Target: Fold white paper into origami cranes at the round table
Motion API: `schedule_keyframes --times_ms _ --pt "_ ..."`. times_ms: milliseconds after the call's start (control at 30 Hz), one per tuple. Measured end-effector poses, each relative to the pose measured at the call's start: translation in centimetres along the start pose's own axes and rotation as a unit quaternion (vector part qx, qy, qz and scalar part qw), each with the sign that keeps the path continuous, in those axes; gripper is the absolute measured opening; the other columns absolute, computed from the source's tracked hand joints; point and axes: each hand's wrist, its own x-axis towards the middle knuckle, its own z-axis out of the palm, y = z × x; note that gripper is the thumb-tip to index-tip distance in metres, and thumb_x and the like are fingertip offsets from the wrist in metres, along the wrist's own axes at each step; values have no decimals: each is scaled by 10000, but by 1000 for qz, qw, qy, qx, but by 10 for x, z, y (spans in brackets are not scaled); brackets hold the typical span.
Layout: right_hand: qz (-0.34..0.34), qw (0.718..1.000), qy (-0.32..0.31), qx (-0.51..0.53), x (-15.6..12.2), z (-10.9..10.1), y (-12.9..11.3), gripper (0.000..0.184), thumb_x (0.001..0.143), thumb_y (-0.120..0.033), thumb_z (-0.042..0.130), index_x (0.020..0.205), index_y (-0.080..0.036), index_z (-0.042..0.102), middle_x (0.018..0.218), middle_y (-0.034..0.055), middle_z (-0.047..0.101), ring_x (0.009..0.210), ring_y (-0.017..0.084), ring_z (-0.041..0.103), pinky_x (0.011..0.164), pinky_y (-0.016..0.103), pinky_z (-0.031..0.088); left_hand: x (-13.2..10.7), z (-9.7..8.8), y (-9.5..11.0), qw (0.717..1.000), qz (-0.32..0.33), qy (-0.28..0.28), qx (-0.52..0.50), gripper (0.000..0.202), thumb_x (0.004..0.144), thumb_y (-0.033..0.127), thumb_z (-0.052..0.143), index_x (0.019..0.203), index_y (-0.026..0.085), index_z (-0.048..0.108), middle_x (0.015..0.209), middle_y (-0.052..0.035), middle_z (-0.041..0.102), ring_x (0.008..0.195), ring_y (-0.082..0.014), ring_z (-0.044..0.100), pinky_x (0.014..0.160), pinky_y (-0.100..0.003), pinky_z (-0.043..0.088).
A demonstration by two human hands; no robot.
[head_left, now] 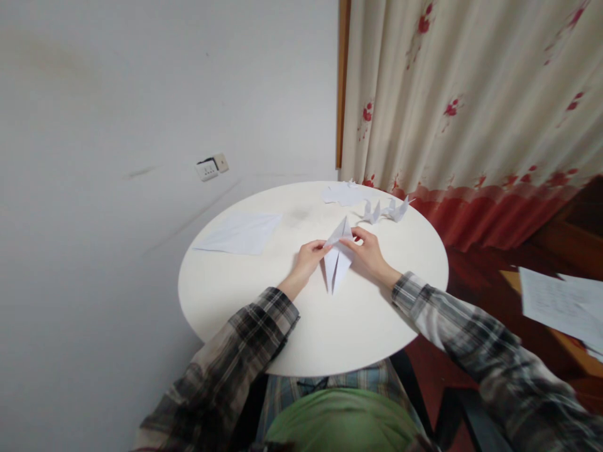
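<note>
A piece of white paper folded into a long diamond [337, 262] is held between both hands over the round white table [311, 339]. Its lower half is split into two narrow points toward me, and its upper tip points away. My left hand [309, 260] pinches the left corner with thumb and fingers. On the opposite side, my right hand [370, 249] grips the right edge, its thumb lying on the paper's face. Beyond the right hand stand two folded paper cranes [371, 212], close together.
White paper sheets [237, 232] lie at the table's left. More paper [343, 193], with a small folded piece on it, sits at the far edge. A wall socket [207, 169] is behind, a flowered curtain [452, 94] at right. Written sheets [560, 301] rest on a lower surface.
</note>
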Motion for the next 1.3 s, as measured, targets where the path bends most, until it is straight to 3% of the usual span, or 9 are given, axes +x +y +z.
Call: schedule_keyframes --times_ms 133,367,533,900,1067,1300 --pt "26 999 -13 21 1 0 4 264 750 -373 561 912 -170 611 882 48 635 775 151 546 698 277 411 1 -2 0 999 9 49 -5 218 607 314 682 730 135 665 761 -42 662 717 -156 558 723 -279 409" --pt "41 999 -7 -27 1 4 22 206 742 -361 543 781 -174 621 813 38 602 698 136 521 672 278 414 1 -3 0 992 36 120 -4 190 633 313 659 712 140 650 740 -32 652 722 -157 554 709 -275 408" --pt "86 994 -48 40 1 6 27 248 742 -394 526 792 -167 613 731 16 614 648 131 526 632 266 414 3 -3 -1 992 36 115 -35 240 613 312 675 770 132 651 813 -53 663 773 -166 566 754 -289 417" --pt "109 990 -49 81 1 10 31 206 658 -358 609 717 -161 592 613 -14 561 562 107 489 558 242 391 4 -2 -3 994 24 86 -56 321 610 282 680 883 137 593 888 -63 648 786 -157 575 728 -270 431" --pt "112 987 -69 91 0 11 29 201 644 -352 619 698 -161 591 602 -11 567 546 105 489 546 239 394 5 0 -6 997 39 49 -50 309 631 246 662 919 154 601 947 -65 647 869 -187 580 775 -291 444" --pt "97 993 -55 42 0 10 30 235 635 -335 640 789 -163 597 716 2 597 634 111 529 625 250 431 5 0 -6 995 41 55 -74 371 624 194 663 985 150 589 1050 -85 626 933 -198 582 842 -323 441"
